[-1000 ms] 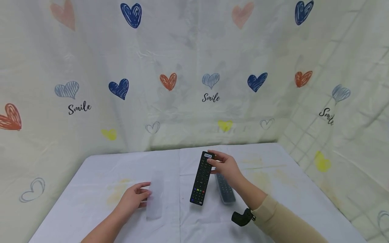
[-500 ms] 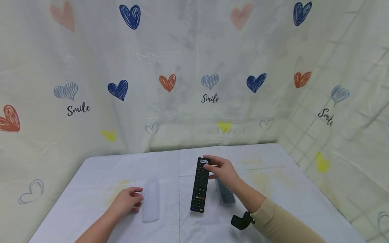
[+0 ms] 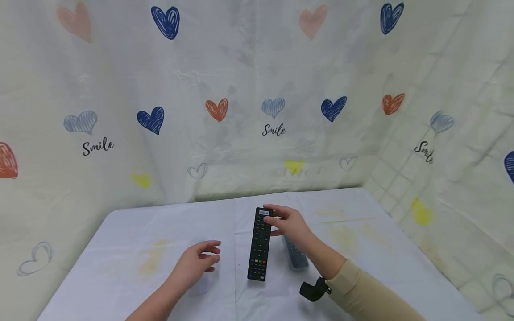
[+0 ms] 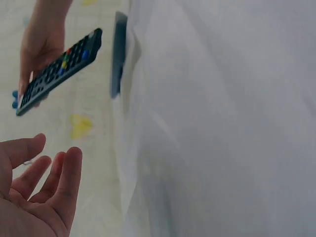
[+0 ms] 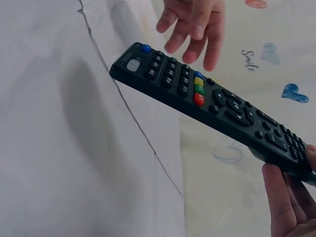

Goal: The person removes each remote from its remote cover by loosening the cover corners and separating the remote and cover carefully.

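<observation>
A black remote control [image 3: 260, 245] with several coloured buttons hangs tilted above the white table. My right hand [image 3: 290, 226] pinches it by its top end, thumb in front and fingers behind. My left hand [image 3: 197, 264] is raised to the left of the remote, fingers apart and holding nothing. In the left wrist view a gap separates the left fingertips [image 4: 74, 155] from the remote. A translucent sleeve [image 3: 199, 287] lies on the table, mostly hidden behind the left hand and forearm. A second remote control [image 3: 296, 256], greyish, lies behind the right forearm.
A white cloth covers the table [image 3: 132, 249]. Behind it hangs a pale curtain [image 3: 237, 151] printed with hearts and words. A black wrist camera mount [image 3: 314, 290] sticks out below the right sleeve [image 3: 361, 290].
My left hand has let go of the translucent sleeve, leaving it on the table, and moved right toward the black remote. The right hand has lowered the remote slightly and shifted it left.
</observation>
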A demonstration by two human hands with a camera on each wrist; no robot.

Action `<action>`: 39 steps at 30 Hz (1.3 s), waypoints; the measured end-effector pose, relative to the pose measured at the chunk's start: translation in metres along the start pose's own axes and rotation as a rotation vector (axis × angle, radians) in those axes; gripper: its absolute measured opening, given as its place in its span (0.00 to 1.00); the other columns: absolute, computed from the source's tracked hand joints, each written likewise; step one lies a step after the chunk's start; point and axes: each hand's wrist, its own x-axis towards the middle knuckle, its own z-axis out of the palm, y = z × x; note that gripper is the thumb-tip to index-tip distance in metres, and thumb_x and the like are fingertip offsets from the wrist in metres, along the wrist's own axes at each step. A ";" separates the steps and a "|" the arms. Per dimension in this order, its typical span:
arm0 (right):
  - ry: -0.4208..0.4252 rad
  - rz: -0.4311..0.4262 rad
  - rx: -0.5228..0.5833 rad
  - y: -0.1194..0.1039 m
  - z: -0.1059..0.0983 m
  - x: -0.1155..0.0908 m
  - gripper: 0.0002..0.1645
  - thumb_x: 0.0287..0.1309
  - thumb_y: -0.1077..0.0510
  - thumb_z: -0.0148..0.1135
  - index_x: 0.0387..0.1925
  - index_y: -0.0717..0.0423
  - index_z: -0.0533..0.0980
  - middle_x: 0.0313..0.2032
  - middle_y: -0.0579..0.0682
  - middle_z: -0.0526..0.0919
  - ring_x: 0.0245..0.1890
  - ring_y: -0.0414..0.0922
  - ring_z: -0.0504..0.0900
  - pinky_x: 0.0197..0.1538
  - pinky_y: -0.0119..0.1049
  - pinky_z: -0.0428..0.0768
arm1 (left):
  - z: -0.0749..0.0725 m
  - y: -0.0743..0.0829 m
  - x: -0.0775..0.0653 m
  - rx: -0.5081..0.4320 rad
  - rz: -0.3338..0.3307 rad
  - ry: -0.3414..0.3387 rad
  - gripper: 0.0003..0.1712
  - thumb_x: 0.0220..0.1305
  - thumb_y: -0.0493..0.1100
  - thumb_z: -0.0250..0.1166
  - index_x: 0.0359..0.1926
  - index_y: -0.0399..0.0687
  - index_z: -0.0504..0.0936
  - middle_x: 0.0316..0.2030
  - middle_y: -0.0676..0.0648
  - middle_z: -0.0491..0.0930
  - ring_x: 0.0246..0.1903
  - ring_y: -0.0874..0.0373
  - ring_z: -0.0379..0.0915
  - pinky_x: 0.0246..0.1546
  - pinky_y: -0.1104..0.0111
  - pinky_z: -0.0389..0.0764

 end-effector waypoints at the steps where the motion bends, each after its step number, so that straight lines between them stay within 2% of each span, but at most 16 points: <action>1: -0.006 -0.003 0.000 -0.001 0.001 0.001 0.27 0.60 0.57 0.69 0.61 0.52 0.78 0.50 0.57 0.82 0.45 0.48 0.84 0.40 0.47 0.86 | 0.006 0.002 -0.001 -0.008 0.014 -0.033 0.26 0.64 0.38 0.68 0.62 0.38 0.76 0.48 0.41 0.81 0.41 0.53 0.81 0.38 0.61 0.86; 5: -0.019 -0.021 -0.001 -0.004 0.003 0.006 0.27 0.60 0.57 0.69 0.61 0.49 0.78 0.48 0.56 0.82 0.44 0.49 0.85 0.39 0.46 0.86 | 0.029 0.005 -0.002 -0.041 0.061 -0.144 0.29 0.64 0.41 0.69 0.64 0.38 0.75 0.50 0.39 0.81 0.41 0.53 0.81 0.38 0.61 0.86; 8: -0.021 -0.031 0.007 -0.007 0.004 0.007 0.26 0.61 0.57 0.69 0.62 0.49 0.77 0.48 0.56 0.82 0.44 0.50 0.85 0.39 0.46 0.86 | 0.042 0.004 -0.003 -0.089 0.072 -0.198 0.30 0.62 0.41 0.70 0.64 0.39 0.74 0.50 0.40 0.81 0.42 0.53 0.82 0.38 0.61 0.86; 14: -0.003 -0.028 0.034 -0.010 0.004 0.008 0.27 0.62 0.59 0.67 0.62 0.51 0.77 0.48 0.57 0.82 0.44 0.50 0.85 0.39 0.47 0.86 | 0.059 0.005 -0.002 -0.171 0.058 -0.224 0.32 0.60 0.36 0.70 0.65 0.33 0.72 0.48 0.39 0.82 0.42 0.51 0.83 0.36 0.60 0.86; 18: 0.003 -0.023 0.054 -0.009 0.001 0.007 0.26 0.62 0.60 0.67 0.63 0.51 0.76 0.49 0.57 0.82 0.44 0.50 0.85 0.40 0.47 0.86 | 0.063 0.007 -0.001 -0.204 0.053 -0.202 0.32 0.60 0.32 0.68 0.65 0.30 0.71 0.47 0.39 0.82 0.41 0.51 0.83 0.36 0.60 0.86; 23: -0.042 -0.039 0.045 -0.006 -0.007 0.005 0.29 0.64 0.59 0.66 0.66 0.51 0.73 0.53 0.59 0.80 0.47 0.50 0.84 0.42 0.48 0.86 | 0.063 0.004 -0.001 -0.255 0.082 -0.163 0.30 0.61 0.30 0.66 0.64 0.32 0.72 0.44 0.40 0.82 0.39 0.52 0.83 0.36 0.60 0.86; 30: -0.090 -0.047 -0.020 0.002 -0.025 0.001 0.31 0.63 0.58 0.67 0.67 0.48 0.72 0.55 0.60 0.75 0.47 0.49 0.83 0.44 0.48 0.85 | 0.053 0.000 -0.003 -0.261 0.098 -0.082 0.25 0.63 0.32 0.64 0.62 0.38 0.76 0.44 0.39 0.82 0.39 0.52 0.83 0.35 0.60 0.86; 39: -0.073 -0.023 0.001 0.014 -0.037 -0.007 0.31 0.62 0.59 0.67 0.67 0.53 0.72 0.53 0.61 0.77 0.46 0.48 0.83 0.44 0.46 0.86 | 0.045 0.008 -0.004 -0.289 0.078 0.044 0.20 0.68 0.34 0.62 0.60 0.34 0.77 0.50 0.38 0.80 0.43 0.52 0.82 0.38 0.61 0.86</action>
